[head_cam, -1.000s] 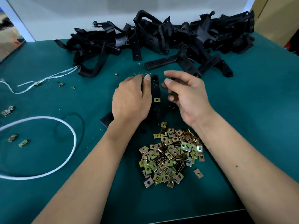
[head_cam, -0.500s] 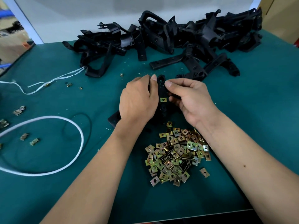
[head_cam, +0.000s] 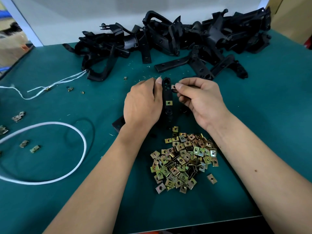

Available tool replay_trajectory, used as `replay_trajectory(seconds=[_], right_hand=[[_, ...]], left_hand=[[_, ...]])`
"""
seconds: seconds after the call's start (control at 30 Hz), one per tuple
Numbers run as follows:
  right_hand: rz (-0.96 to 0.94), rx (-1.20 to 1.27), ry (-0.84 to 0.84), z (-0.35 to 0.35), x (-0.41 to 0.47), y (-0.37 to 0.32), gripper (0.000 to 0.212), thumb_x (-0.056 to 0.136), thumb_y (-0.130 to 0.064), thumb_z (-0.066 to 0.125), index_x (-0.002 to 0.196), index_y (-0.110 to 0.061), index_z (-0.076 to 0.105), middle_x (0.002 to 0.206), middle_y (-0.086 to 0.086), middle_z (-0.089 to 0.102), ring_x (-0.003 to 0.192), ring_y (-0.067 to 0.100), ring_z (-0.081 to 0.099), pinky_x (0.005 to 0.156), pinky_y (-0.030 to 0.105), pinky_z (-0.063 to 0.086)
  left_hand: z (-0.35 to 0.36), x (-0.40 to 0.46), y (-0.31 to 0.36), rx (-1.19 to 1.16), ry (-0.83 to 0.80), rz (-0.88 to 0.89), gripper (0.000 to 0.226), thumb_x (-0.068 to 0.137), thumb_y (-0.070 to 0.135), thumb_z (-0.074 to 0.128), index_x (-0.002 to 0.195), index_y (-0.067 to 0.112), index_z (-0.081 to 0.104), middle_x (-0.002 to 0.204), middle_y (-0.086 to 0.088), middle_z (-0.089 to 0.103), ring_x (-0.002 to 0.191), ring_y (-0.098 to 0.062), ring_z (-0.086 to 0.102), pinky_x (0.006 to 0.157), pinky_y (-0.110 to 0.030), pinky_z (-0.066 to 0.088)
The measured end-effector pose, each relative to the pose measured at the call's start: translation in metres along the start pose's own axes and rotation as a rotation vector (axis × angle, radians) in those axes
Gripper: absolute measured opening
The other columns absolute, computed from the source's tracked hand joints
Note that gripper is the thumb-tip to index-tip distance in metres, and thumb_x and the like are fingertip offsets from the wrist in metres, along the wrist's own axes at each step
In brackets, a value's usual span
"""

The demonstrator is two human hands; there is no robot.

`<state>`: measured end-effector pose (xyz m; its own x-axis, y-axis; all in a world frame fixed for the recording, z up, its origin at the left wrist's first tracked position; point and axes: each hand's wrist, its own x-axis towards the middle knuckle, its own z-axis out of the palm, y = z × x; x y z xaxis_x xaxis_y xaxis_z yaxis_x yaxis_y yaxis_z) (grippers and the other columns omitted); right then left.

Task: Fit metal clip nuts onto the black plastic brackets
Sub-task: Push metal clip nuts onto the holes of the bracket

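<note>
— What is the work surface?

— A table (head_cam: 270, 115) covered in dark teal matting, with a pale edge along the near side.

— And behind it?

— A plain white wall (head_cam: 84, 12), evenly lit and faintly shadowed near the top. 1 white upright post (head_cam: 22, 22) slants at the far left.

— Anything past the post?

— A blurred cardboard box (head_cam: 10, 46). At the far right stands a tan panel (head_cam: 290, 19).

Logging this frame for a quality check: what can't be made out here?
- Head view: left hand hides the bracket lower left side.
- Right hand fingertips cover most of the pinched clip nut.
- White cord loop is cut off by the left edge.
</note>
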<state>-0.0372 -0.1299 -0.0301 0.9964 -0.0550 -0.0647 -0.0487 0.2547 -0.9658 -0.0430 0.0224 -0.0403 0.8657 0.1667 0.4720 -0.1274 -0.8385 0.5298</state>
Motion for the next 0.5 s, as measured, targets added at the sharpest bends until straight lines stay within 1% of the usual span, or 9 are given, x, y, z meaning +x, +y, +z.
replay_trajectory(seconds=[0.13,0.23,0.33,0.4,0.5], right_hand=[[-0.021,-0.038,-0.004,-0.001,-0.001,-0.002,0.011,0.085,0.0,0.079,0.091,-0.006,0.071,0.069,0.001,0.071,0.062,0.01,0.063,0.06,0.02,0.052],[-0.046,-0.074,-0.037,-0.003,-0.001,-0.004,0.017,0.085,0.002,0.078,0.086,-0.009,0.065,0.069,0.004,0.069,0.06,0.012,0.062,0.058,0.021,0.051],[-0.081,-0.161,-0.065,-0.006,0.0,-0.006,0.028,0.085,0.003,0.077,0.081,-0.013,0.055,0.071,0.009,0.065,0.06,0.015,0.06,0.057,0.022,0.051],[-0.082,-0.172,-0.088,-0.008,0.0,-0.007,0.034,0.086,0.005,0.076,0.08,-0.015,0.05,0.072,0.011,0.063,0.06,0.016,0.059,0.056,0.022,0.05],[-0.064,-0.163,-0.128,-0.01,0.001,-0.01,0.039,0.086,0.006,0.075,0.08,-0.017,0.045,0.07,0.008,0.062,0.061,0.016,0.057,0.056,0.023,0.049]], left_hand=[[0.0,0.0,0.001,0.024,-0.002,0.007,0.049,0.107,0.045,0.036,0.065,0.021,0.031,0.065,0.007,0.045,0.055,-0.013,0.042,0.054,-0.035,0.024],[0.0,-0.001,0.001,0.047,-0.021,0.029,0.048,0.108,0.044,0.034,0.066,0.022,0.031,0.065,0.007,0.044,0.053,-0.012,0.04,0.049,-0.032,0.021],[0.0,-0.002,0.001,0.083,-0.063,0.035,0.045,0.11,0.042,0.031,0.071,0.019,0.035,0.066,0.005,0.043,0.053,-0.016,0.039,0.054,-0.035,0.024],[0.0,-0.002,0.002,0.095,-0.08,0.042,0.044,0.11,0.041,0.031,0.074,0.017,0.038,0.066,0.004,0.043,0.053,-0.019,0.038,0.058,-0.036,0.027],[-0.001,-0.002,0.003,0.1,-0.093,0.069,0.043,0.11,0.039,0.031,0.075,0.016,0.039,0.065,0.006,0.041,0.053,-0.014,0.037,0.059,-0.035,0.028]])
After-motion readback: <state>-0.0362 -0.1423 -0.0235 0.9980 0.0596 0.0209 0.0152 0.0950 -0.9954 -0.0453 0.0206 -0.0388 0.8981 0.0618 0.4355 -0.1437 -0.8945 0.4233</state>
